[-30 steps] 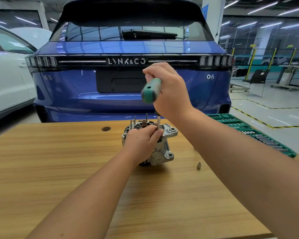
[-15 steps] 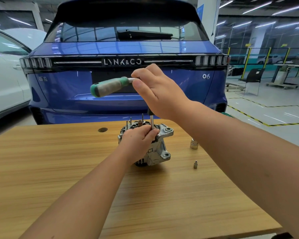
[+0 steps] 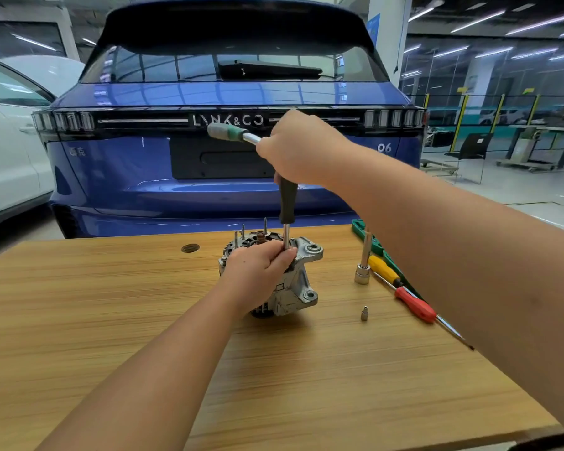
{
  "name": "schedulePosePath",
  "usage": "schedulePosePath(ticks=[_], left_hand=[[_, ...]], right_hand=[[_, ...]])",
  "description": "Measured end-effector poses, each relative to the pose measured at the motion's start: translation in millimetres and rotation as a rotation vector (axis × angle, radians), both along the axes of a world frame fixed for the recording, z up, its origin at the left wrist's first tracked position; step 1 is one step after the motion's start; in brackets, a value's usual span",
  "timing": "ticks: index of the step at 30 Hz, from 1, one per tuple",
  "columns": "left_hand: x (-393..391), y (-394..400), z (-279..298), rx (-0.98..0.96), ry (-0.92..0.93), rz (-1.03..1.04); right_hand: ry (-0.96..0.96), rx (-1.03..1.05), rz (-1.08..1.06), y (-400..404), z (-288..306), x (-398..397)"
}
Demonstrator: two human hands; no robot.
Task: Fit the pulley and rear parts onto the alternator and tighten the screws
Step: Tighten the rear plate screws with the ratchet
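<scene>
A silver alternator (image 3: 298,281) stands on the wooden table (image 3: 111,320) with its rear end up and several studs sticking out of the top. My left hand (image 3: 258,271) lies over its top, fingers pinching the thin steel shaft of a vertical extension bar (image 3: 287,203). My right hand (image 3: 300,148) grips the head of a ratchet wrench (image 3: 232,131) atop that bar. The wrench's green-and-grey handle points left. The bar's lower tip is hidden behind my left fingers.
Right of the alternator stand a socket on an extension (image 3: 363,265) and a small loose socket (image 3: 364,313). A yellow-handled (image 3: 383,270) and a red-handled screwdriver (image 3: 415,304) lie beside a green socket tray (image 3: 360,227). A blue car (image 3: 228,177) is parked right behind the table.
The ratchet handle has swung round, from pointing toward me, to the left and now further away to the left. My left hand stays on the alternator and bar. The view shifted, showing more tools at right.
</scene>
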State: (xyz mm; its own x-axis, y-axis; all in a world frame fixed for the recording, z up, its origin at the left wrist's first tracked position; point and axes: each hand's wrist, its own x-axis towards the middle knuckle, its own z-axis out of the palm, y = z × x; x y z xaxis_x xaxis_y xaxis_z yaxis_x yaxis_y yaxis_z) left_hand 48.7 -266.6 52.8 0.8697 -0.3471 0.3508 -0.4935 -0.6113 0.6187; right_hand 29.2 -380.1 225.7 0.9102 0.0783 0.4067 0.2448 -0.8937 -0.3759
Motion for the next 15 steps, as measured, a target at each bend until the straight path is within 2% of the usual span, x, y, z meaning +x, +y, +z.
schedulePosePath(ticks=[2,4,7,11,12,15], left_hand=[[-1,0,1,0.005,-0.003,-0.002],[-1,0,2,0.012,-0.009,0.001],[1,0,0,0.011,-0.005,0.014],[3,1,-3,-0.006,0.023,0.021],[4,1,-4,0.004,0.022,0.03],[7,1,-5,0.021,-0.001,0.039]], right_hand=[[0.142,0.304,0.049,1,4,-7],[0.353,0.73,0.125,0,2,-14],[0.504,1.106,0.216,3,-7,-16],[0.387,1.558,0.249,17,-19,-3],[0.355,1.619,0.256,17,-23,0],[0.202,1.559,0.26,11,-39,8]])
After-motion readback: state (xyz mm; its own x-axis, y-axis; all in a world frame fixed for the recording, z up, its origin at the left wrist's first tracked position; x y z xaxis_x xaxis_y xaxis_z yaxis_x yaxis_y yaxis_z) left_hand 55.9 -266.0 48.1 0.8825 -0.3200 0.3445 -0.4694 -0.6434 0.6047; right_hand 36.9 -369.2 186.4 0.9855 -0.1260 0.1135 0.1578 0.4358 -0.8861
